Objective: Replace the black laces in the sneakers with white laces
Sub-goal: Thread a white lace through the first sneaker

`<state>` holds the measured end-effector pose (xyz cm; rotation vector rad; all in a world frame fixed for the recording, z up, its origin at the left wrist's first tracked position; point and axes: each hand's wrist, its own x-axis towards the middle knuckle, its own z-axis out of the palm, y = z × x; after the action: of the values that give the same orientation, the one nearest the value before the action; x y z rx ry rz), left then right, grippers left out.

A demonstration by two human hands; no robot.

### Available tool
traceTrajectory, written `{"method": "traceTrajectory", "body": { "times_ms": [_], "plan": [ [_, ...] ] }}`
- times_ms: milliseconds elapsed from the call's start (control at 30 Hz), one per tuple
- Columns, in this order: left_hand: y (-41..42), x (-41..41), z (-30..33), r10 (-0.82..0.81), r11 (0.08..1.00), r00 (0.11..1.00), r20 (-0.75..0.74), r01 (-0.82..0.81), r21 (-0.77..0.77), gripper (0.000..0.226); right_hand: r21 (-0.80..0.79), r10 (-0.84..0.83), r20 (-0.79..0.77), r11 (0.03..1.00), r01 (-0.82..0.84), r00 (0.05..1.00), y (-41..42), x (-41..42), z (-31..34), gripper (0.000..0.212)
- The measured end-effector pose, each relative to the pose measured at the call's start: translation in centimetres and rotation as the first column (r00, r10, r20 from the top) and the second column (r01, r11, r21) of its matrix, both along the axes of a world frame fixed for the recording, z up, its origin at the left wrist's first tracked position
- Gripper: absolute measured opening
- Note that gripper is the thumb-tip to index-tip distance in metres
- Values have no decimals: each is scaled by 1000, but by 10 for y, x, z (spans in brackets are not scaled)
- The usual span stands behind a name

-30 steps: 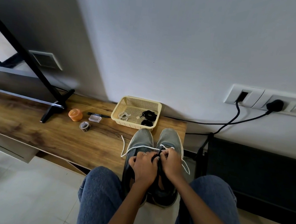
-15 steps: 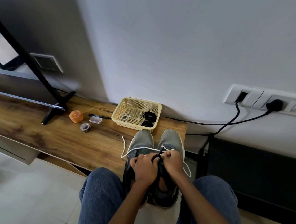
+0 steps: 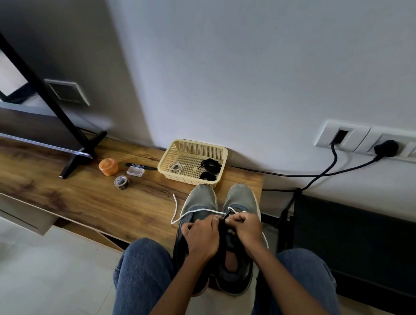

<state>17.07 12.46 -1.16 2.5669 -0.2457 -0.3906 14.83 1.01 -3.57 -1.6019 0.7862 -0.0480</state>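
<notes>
Two grey sneakers stand side by side at the near right end of the wooden shelf, the left sneaker (image 3: 199, 199) and the right sneaker (image 3: 242, 196), toes toward the wall. A white lace (image 3: 175, 208) runs across the left sneaker and trails onto the wood. My left hand (image 3: 203, 235) lies curled over the left sneaker's tongue area. My right hand (image 3: 246, 228) pinches something small and dark between the two shoes, above the right sneaker's eyelets. Coiled black laces (image 3: 210, 166) and a rolled white lace (image 3: 175, 167) lie in the yellow basket (image 3: 194, 147).
On the wooden shelf (image 3: 71, 190) stand an orange lid (image 3: 108, 166), a tape roll (image 3: 121, 182), a clear small box (image 3: 135, 170), a black pen (image 3: 140, 166) and a black stand foot (image 3: 80, 156). Cables (image 3: 327, 172) hang from wall sockets. My knees flank the shoes.
The view has tilted slightly downward. Both hands stay at the shoes, with only small finger movements at the eyelets.
</notes>
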Motion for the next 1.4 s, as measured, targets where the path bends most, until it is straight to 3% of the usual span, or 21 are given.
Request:
{"method": "traceTrajectory", "body": {
  "times_ms": [167,300,400,500,600,667,733,867,967,1133,1400],
  "plan": [
    [-2,14,7,-36,999,997,-75,33,-39,28,38,-89,50,995,88,995,-1,-5,3,19],
    [-6,20,8,-13,999,997,-71,11,-34,16,-21,-43,57,999,45,997,1,-7,1,14],
    [-7,19,11,-10,1000,998,-62,10,1,16,-180,16,42,984,-9,999,2,-9,6,8],
    [-8,18,10,22,1000,997,-77,-23,-9,18,-422,81,43,905,-55,996,13,-23,17,10],
    [-8,19,10,62,998,996,-68,-63,-13,16,-655,164,36,749,-101,986,35,-45,15,30],
    [-9,21,9,97,994,993,-70,-101,-50,17,-710,217,-8,686,-158,976,44,-56,6,50],
    [-8,22,8,147,976,983,-107,-162,-148,16,-699,215,-85,683,-212,973,45,-60,-2,56],
    [-2,23,21,313,855,938,-151,-348,-385,15,-675,239,-126,691,-260,963,43,-60,0,50],
    [10,29,30,392,800,911,-132,-408,-440,10,-663,253,-140,695,-280,957,44,-59,3,58],
    [35,36,38,538,651,831,-140,-515,-558,10,-698,251,-125,665,-265,960,43,-60,0,40],
    [65,32,58,733,393,658,-171,-616,-683,14,-716,243,-129,648,-259,962,44,-58,-3,40]
  ]
}}
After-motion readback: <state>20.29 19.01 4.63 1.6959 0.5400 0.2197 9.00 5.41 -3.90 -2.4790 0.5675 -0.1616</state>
